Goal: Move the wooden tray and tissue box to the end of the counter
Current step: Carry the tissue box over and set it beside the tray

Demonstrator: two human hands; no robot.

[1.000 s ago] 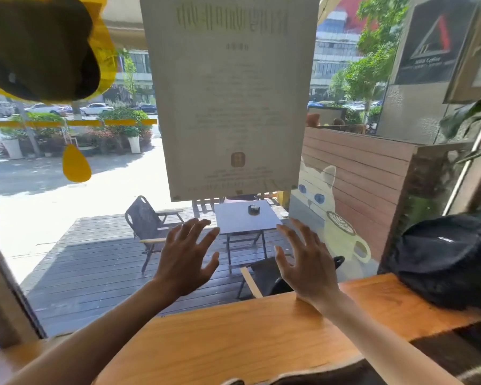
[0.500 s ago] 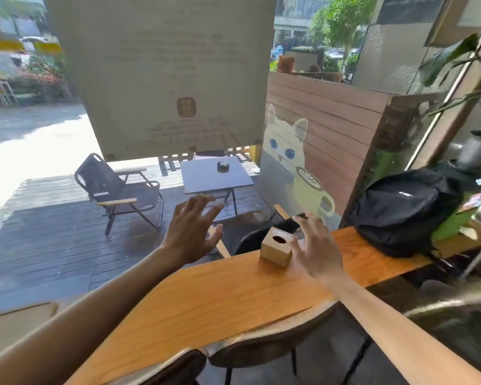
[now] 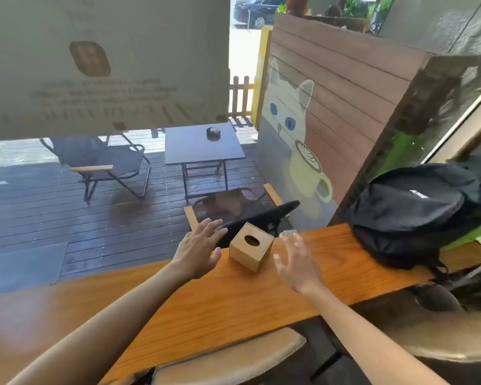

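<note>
A small wooden cube-shaped tissue box (image 3: pixel 251 246) with an oval hole on top stands on the orange wooden counter (image 3: pixel 233 301), close to the window. My left hand (image 3: pixel 199 250) hovers just left of the box with fingers spread, holding nothing. My right hand (image 3: pixel 297 262) hovers just right of it, also spread and holding nothing. Neither hand touches the box. No wooden tray is in view.
A black backpack (image 3: pixel 417 212) lies on the counter's right end, beside green leaves. Two padded stools (image 3: pixel 228 359) stand under the counter's near edge. Glass runs along the far edge, with a poster above; a deck with chairs and a table lies outside.
The view has dropped and swung right, bringing the tissue box and backpack closer. Both hands have come down to either side of the box.
</note>
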